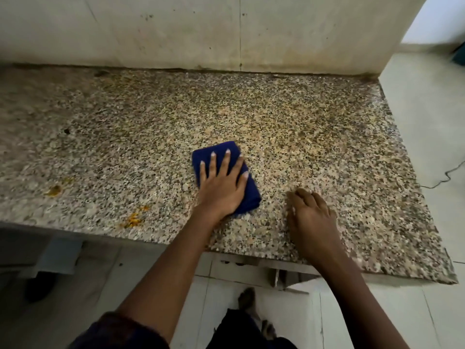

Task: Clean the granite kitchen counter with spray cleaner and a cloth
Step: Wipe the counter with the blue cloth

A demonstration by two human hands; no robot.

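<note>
The speckled granite table [289, 137] fills most of the view, running from the stained tiled wall [176, 34] at the back to its front edge near the person; pale floor tiles [432, 159] lie to the right and below it. No brand, label or writing can be read on anything here.

A folded dark blue cloth [251, 192] lies flat on the table, a little right of the middle and toward the front edge. The left hand [222, 187] presses down on it with the palm, its fingers [214, 165] straight and spread apart across the cloth's top, not curled round it. Just to the right, apart from the cloth, the right hand [310, 217] rests on the bare granite; its fingers [303, 195] are bent loosely, tips touching the stone, holding nothing.

2 patches of yellow-orange residue [54, 190] sit on the table to the left of the cloth, near the front edge, the second [133, 219] closer to the left forearm. A small dark speck [66, 131] lies farther back on the left. A thin dark cable [450, 172] trails across the floor at the right
</note>
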